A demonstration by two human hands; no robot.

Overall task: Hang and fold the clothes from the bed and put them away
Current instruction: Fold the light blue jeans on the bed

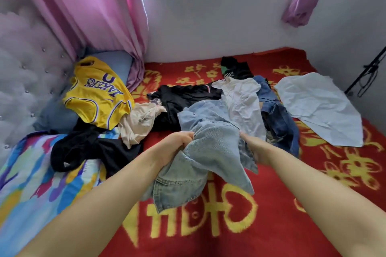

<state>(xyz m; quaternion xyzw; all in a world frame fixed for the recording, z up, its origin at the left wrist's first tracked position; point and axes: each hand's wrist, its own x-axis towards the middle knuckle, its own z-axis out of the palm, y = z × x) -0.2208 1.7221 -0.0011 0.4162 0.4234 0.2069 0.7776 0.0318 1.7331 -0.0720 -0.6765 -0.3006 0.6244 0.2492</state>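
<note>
Over at the bed's left edge a tufted grey headboard stands, with a patchwork-coloured quilt bunched at the near left. A black garment sprawls over the quilt's far end, and beyond it, toward the far left corner, a yellow Lakers jersey lies over a blue pillow, its lettering upside down from here. A pink curtain hangs down into that corner. Just right of the jersey sits a crumpled beige top, touching another black piece spread toward the middle of the bed.

The left hand is clenched round the left part of the pale blue denim garment, fingers buried in the cloth. That garment is lifted a little above the middle of the red blanket; its long axis runs from the far heap toward the near edge, the loose end with a stitched pocket hanging down and nearest the person. The right hand grips the garment's right side, fingers curled into the fabric; the two hands are apart with a bunch of denim between them.

Behind, a white shirt drapes over the heap, dark blue jeans lie just right of it, and a flat white cloth rests near the bed's right edge, apart from the heap
</note>
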